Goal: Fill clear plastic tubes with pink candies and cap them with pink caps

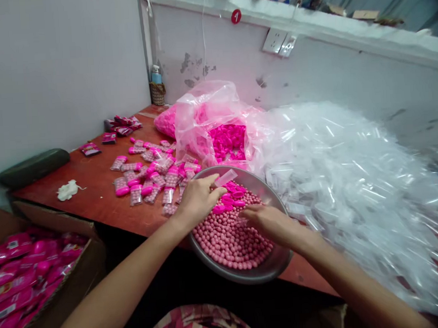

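Observation:
A small clear plastic container (225, 178) is pinched between the thumb and fingers of my left hand (201, 198), tilted over the far side of a metal bowl (244, 277). Round pink balls (231, 240) fill much of the bowl. Several bright pink plastic caps (230, 195) lie on top of the balls, just beyond my hands. At the right side of the bowl, my right hand (269, 223) reaches down to the balls with its fingers bent together. What those fingertips hold, if anything, is hidden.
Filled pink-capped containers (156, 175) lie left of the bowl. Behind stands an open plastic bag of pink caps (228, 141). Clear containers (354, 185) are heaped at right. A cardboard box (95, 260) of pink packets stands lower left; a dark green roll (33, 168) lies on the red table (87, 192).

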Demonstrator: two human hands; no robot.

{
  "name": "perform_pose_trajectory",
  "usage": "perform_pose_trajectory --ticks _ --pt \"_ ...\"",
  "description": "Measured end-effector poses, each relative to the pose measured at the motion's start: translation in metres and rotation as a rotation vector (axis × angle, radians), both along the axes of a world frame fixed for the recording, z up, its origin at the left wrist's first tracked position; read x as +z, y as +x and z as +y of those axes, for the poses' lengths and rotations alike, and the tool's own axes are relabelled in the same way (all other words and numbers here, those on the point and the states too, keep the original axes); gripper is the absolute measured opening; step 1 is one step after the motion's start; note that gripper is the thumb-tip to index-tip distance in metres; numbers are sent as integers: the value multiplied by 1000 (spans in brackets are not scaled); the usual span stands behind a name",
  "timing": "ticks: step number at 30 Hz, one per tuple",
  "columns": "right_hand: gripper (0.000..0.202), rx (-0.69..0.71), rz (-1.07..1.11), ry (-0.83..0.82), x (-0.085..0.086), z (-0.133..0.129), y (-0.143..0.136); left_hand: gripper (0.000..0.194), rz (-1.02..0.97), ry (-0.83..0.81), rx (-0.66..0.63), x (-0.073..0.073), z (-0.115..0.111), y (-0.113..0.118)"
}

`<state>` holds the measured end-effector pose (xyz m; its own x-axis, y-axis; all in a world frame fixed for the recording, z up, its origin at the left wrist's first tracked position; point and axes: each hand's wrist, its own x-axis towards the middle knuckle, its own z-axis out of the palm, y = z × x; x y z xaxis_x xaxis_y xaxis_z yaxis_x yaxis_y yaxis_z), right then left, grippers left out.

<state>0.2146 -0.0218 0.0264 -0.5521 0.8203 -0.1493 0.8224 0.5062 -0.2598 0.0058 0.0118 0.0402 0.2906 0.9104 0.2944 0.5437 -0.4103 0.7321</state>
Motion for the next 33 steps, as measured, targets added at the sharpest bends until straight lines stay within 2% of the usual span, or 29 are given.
perform_pose_trajectory --ticks 1,3,6,8,11,13,15,18,22,26,29,31,33 --pt "20 39 -102 6 -7 0 -6 32 29 16 5 -2 6 1" --pt "21 92 -150 -7 -20 2 -20 42 40 27 23 -9 9 4" --pt "17 162 -51 -62 -32 6 -40 33 -28 11 35 -17 2 4" --pt "12 147 60 -116 -33 7 -46 30 -87 14 57 -17 -5 -2" --pt "5 -37 513 -402 -27 9 -44 29 -156 4 87 -14 -13 -12" --pt "12 -181 884 -648 -23 9 -37 30 -195 -53 64 -13 -17 -16" --pt "16 -260 1125 -747 -20 9 -31 34 -240 -159 -1 -14 -21 -15" --pt "14 -313 1292 -674 -18 7 -27 38 -295 -296 -119 -16 -26 -6" --pt "18 -347 1307 -554 -19 3 -25 24 -375 -311 -212 -21 -29 5" --pt "34 -261 1070 -250 -12 1 -14 23 -430 -362 -233 -27 -26 7" --pt "28 -78 805 -14 0 2 -6 23 -466 -435 -280 -29 -24 7" --pt "23 20 697 66 7 3 -4 24 -484 -463 -307 -30 -23 8" --pt "22 63 669 89 11 3 -6 25 -497 -490 -322 -30 -23 8"
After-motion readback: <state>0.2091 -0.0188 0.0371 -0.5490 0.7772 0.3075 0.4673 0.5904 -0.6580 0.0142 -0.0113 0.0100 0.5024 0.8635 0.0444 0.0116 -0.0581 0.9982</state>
